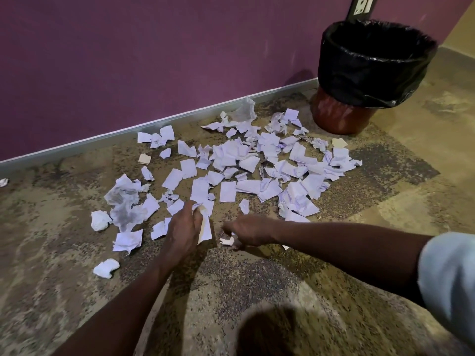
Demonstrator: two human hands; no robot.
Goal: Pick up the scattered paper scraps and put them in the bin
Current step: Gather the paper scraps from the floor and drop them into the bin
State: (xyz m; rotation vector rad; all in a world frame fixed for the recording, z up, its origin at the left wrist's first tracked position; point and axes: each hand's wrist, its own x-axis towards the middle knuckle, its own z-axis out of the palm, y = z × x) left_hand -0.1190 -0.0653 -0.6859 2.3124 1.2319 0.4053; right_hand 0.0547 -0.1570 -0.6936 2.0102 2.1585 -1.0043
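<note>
The paper scraps (246,163) lie scattered over the speckled carpet floor (257,291), thickest in a wide patch between my hands and the bin (372,73), with a few crumpled strays off to the left near the wall's metal skirting (128,132). Some are flat torn pieces, others balled or creased, and two look damp and grey.

My left hand (183,227) is down on the near edge of the patch, its fingers (198,214) curled round a small bunch of scraps that hangs below the palm. My right hand (248,231) is just beside it, low over the floor, fingers pinching a small white scrap (227,241) against the carpet.

The bin stands well apart from my hands at the far right, against the purple wall (128,60), lined with a black plastic bag folded over its rim, reddish-brown base showing beneath.
</note>
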